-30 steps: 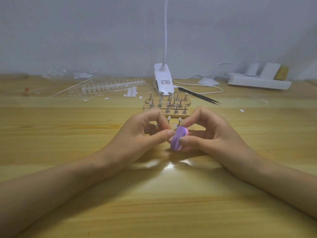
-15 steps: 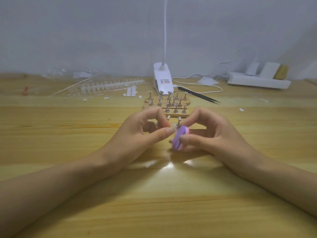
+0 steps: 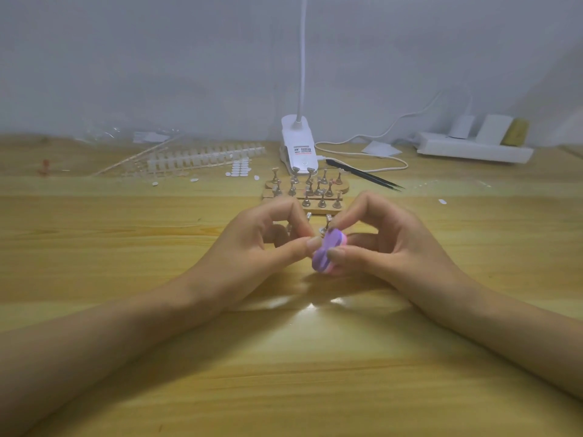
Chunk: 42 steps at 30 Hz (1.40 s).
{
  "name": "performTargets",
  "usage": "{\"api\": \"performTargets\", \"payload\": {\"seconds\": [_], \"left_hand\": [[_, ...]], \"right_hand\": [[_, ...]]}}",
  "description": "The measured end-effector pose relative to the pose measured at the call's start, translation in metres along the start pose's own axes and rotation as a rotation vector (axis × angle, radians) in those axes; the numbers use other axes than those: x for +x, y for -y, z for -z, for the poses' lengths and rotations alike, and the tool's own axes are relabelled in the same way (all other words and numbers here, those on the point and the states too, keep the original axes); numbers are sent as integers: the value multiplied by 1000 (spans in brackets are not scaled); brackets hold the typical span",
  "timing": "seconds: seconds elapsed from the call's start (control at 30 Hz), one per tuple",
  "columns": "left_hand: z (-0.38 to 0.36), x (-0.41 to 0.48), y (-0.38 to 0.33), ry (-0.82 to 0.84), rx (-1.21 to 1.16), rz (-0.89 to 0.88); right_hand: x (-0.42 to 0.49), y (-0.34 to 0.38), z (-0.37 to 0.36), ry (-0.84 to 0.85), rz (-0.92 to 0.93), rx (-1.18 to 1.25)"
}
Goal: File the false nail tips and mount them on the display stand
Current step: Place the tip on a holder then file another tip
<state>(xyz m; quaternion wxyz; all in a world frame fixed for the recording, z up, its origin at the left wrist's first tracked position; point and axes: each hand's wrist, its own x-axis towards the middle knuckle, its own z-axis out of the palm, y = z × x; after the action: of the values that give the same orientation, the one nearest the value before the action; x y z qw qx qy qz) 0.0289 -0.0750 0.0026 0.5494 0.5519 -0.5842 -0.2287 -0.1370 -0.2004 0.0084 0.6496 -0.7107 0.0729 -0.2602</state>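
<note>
Centre: right hand (image 3: 394,247) grips purple file (image 3: 325,257); left hand (image 3: 252,247) pinched beside it, contents indiscernible. Hands mask display stand (image 3: 306,197) near edge; tweezers (image 3: 366,178) beyond.

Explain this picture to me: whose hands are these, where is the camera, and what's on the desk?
No machine here: a person works bare-handed, filmed by one camera worn on the head, looking down. The right hand grips a small purple filing block. The left hand pinches thumb and forefinger against it; what they hold is too small to see. Behind, on the wooden table, stand the display stand of metal pegs, a white clip lamp, black tweezers and a strip of nail tips.
</note>
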Motion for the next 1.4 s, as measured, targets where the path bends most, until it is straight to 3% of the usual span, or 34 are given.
{"api": "performTargets", "payload": {"seconds": [0.1, 0.23, 0.33, 0.47, 0.57, 0.7, 0.8, 0.93, 1.03, 1.13, 1.27, 1.4], "left_hand": [[1, -1, 1, -22, -15, 20], [1, 0, 1, -11, -15, 20], [1, -1, 1, 0, -6, 11], [0, 0, 0, -10, -24, 16], [1, 0, 0, -9, -19, 16], [0, 0, 1, 3, -27, 15], [0, 0, 0, -2, -22, 20], [-1, 0, -1, 3, -20, 9], [0, 0, -1, -10, -23, 21], [0, 0, -2, 5, 6, 12], [0, -1, -3, 10, 41, 13], [0, -1, -4, 8, 35, 16]], "right_hand": [[1, 2, 0, -82, 45, 23], [0, 1, -1, 17, -15, -3], [1, 3, 0, -121, 32, 66], [0, 1, -1, 3, -14, -4], [0, 1, 0, -131, 51, 31], [0, 0, 0, 16, -9, -1], [0, 2, 1, -113, 65, 33], [0, 0, 0, -4, -6, 4], [1, 1, 1, -78, 16, 45], [0, 1, -1, 16, -20, 13], [-1, 4, -1, -120, 44, 32], [-1, 3, -1, -47, -41, -19]]}}
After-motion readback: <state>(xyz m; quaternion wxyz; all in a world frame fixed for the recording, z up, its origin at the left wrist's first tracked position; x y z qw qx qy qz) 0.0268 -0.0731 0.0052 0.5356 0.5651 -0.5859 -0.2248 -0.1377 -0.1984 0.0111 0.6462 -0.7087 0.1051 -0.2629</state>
